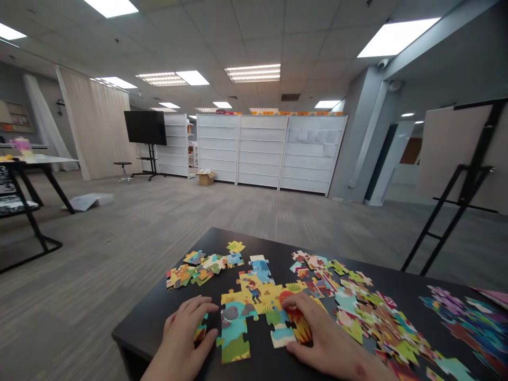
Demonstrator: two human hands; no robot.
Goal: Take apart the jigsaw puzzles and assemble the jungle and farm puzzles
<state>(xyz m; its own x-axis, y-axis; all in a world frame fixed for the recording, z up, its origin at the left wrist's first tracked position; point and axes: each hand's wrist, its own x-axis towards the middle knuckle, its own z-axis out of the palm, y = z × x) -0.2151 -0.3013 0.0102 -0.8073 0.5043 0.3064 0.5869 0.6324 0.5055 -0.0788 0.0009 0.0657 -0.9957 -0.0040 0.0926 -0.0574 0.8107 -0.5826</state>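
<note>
A partly joined jigsaw puzzle (260, 296) lies flat on the black table, showing a small figure in a hat, a grey-blue animal and yellow ground. At its left side my left hand (186, 330) curls thumb and fingers around a small puzzle piece (201, 327), mostly hidden by the hand. My right hand (313, 328) rests at the right side, with fingers and thumb gripping an orange-red puzzle piece (301, 325) against the joined part. Just left of that thumb lies a green and blue piece (281, 328).
Loose pieces (198, 270) lie at the table's back left. A large heap of pieces (369, 312) spreads along the right, with a purple-blue pile (472, 323) beyond it. The black table (146, 323) has its corner at left. An easel (456, 196) stands right.
</note>
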